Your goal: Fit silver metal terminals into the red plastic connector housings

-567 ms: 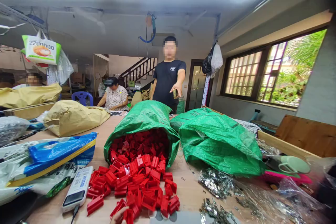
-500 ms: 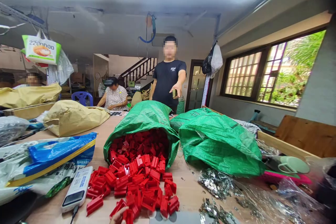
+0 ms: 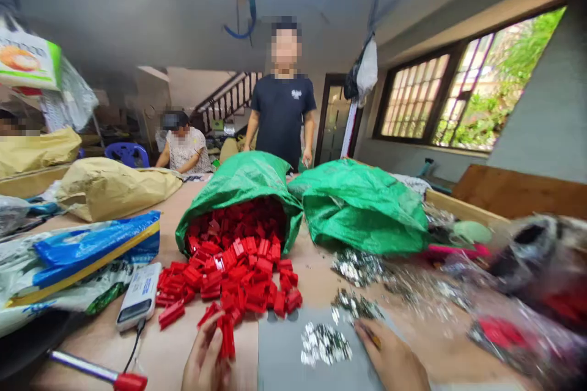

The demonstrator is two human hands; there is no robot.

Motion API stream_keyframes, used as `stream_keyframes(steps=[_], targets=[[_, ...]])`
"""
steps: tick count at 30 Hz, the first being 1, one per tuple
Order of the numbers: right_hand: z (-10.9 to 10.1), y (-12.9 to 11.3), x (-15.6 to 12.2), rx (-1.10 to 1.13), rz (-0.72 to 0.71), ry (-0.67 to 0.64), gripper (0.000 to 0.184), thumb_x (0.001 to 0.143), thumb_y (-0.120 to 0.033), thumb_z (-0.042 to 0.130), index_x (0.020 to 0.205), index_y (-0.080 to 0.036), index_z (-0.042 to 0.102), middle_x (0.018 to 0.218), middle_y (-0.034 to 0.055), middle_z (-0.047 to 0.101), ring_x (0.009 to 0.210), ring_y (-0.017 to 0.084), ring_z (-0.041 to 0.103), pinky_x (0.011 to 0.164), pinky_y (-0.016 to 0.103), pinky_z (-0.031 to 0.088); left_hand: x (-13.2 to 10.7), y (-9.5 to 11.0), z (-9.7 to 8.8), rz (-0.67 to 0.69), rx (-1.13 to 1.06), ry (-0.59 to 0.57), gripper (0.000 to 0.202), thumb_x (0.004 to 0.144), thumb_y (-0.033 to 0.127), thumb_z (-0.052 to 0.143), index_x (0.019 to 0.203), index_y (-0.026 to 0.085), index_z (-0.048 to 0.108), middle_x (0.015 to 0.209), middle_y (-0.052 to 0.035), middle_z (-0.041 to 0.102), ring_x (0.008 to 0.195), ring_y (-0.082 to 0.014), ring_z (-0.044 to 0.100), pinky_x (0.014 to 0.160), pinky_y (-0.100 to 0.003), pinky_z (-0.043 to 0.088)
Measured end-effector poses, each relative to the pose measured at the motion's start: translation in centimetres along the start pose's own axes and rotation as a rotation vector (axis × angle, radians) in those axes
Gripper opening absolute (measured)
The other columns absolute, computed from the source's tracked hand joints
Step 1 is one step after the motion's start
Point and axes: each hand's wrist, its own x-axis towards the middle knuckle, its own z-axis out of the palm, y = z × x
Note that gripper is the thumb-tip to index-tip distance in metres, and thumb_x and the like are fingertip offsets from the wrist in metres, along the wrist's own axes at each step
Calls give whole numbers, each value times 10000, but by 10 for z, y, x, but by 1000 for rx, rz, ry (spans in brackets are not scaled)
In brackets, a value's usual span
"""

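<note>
In the lower middle of the head view, my left hand (image 3: 204, 351) is closed around a red plastic part (image 3: 227, 336), a small channel-shaped piece. It is in front of a heap of the same red parts (image 3: 243, 281), which spills from a green woven sack (image 3: 243, 174). My right hand (image 3: 392, 354) rests at the right edge of a grey mat (image 3: 279, 348), fingers drawn together beside small shiny metal pieces (image 3: 323, 343). Something thin and dark shows at its fingertips, too blurred to name. Another pile of metal pieces (image 3: 355, 305) lies just beyond that hand.
A second green sack (image 3: 367, 208) lies to the right, with more metal pieces (image 3: 358, 266) before it. At left are a white power bank (image 3: 137, 299) with a cable, a red-ended metal rod (image 3: 92, 366) and a blue-white bag (image 3: 92, 250). A person (image 3: 284, 110) stands across the table.
The view has tilted down and shifted right. Both my hands now show, along with the grey mat and its metal pieces. The standing person's outstretched arm has dropped to their side.
</note>
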Motion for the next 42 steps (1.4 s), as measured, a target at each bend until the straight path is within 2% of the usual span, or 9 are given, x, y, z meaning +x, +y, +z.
stream_keyframes(steps=[4,12,16,20,23,26,31,36,42], targets=[[-16,-22,-3,27,43,-32,355,888,-450,485,972,-217,740,1002,77,745,926,274,706,771,359,546,-10,10,-3,18,-39,-77,613,627,494,851,1147,266,620,816,37,657,530,-69,570,421,-158,426],[-30,-18,5,69,67,-101,298,852,-355,564,1060,-182,691,1071,83,725,990,254,673,832,345,502,-12,18,-5,30,-85,-87,515,651,393,857,1086,233,631,858,20,672,560,-86,608,399,-149,425],[-33,-20,4,67,54,-164,240,832,-365,572,918,-193,716,974,69,739,912,260,678,810,363,495,-13,19,-3,12,-82,-82,535,659,387,856,1122,240,631,863,10,690,547,-82,608,395,-139,418],[-34,-22,0,159,42,-61,339,858,-440,535,942,-177,732,1019,88,729,990,261,661,876,374,489,-11,20,-3,20,-74,-75,515,677,387,846,1123,239,636,886,0,697,547,-82,610,388,-136,409],[-32,-28,-3,241,95,-48,376,792,-480,602,947,-166,739,958,98,733,911,267,667,807,373,503,-15,23,2,-9,-95,-55,516,656,366,861,1098,225,633,892,-6,704,533,-83,607,386,-140,410],[-33,-45,-6,368,205,-41,419,712,-524,706,915,-160,742,859,88,724,732,222,632,635,318,481,-27,30,10,-162,-183,-123,431,736,330,807,1104,201,624,964,-42,717,556,-75,602,403,-127,414],[-43,-90,-17,662,306,-193,488,689,-585,775,912,-152,758,694,61,650,570,144,511,471,254,358,-58,35,22,-555,-516,-271,231,932,268,575,1058,89,648,1078,-113,686,596,-39,507,432,-103,423],[-47,-126,-33,728,249,-249,437,689,-544,808,926,-178,767,776,73,684,641,154,548,503,243,401,-82,32,23,-581,-532,-343,162,923,246,605,1044,138,607,1040,-96,684,586,-40,494,418,-92,394],[-47,-163,-40,829,38,-394,253,781,-433,763,829,-184,766,868,82,718,749,192,639,602,270,488,-98,29,24,-623,-413,-311,328,851,289,716,1115,183,550,946,-41,660,558,-28,506,404,-88,356]])
